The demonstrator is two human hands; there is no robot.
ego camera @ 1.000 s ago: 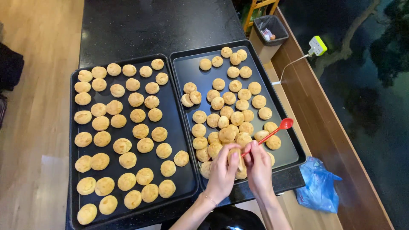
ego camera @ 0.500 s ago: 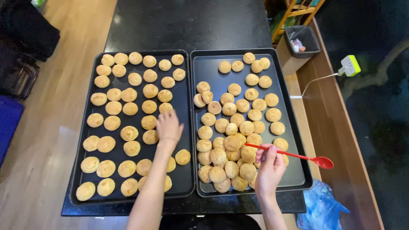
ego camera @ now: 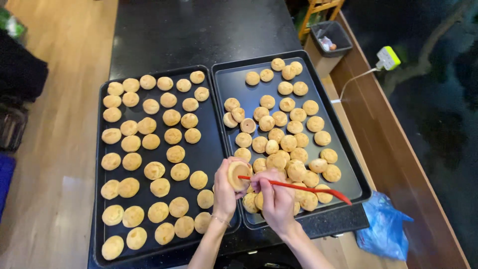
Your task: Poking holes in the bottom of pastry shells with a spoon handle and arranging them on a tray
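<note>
Black trays [ego camera: 219,149], two; one red spoon [ego camera: 298,188]; two hands [ego camera: 225,192].

1. Left tray [ego camera: 209,149]: black, matte.
2. Right tray [ego camera: 343,164]: same black, faint grey sheen.
3. Buns [ego camera: 172,117] on both trays: golden tan, tops slightly browner.
4. Bun in left hand [ego camera: 238,174]: pale tan rim, darker brown centre.
5. Spatula [ego camera: 298,188]: red-orange, handle and head alike.
6. Countertop [ego camera: 199,30]: black with fine light speckle.
7. Floor [ego camera: 59,149]: light wood, warm honey grain.
8. Plastic bag [ego camera: 381,226]: translucent blue.
9. Plug adapter [ego camera: 387,57]: white with lime green face; white cable.
10. Side ledge [ego camera: 388,159]: mid brown wood.
11. Bin [ego camera: 331,36]: dark grey.
</note>
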